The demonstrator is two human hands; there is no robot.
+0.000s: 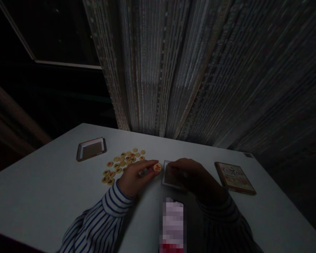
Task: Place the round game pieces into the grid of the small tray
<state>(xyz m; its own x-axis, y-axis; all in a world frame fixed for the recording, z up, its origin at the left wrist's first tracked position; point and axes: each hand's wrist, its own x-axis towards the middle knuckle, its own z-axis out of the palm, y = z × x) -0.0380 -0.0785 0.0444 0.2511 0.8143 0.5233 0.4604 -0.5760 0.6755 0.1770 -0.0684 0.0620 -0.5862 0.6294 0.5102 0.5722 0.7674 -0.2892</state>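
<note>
A: Left grip?
B: Narrow. A round piece (157, 167) is pinched at its edge between thumb and fingers of the left hand (134, 179), red mark showing.
A: Right hand (195, 175)?
B: Held partly over the box (169, 178); grip cannot be told.
A: Piece's position?
B: Held just left of the box. Loose pieces (123, 163) are scattered beside the left hand.
</note>
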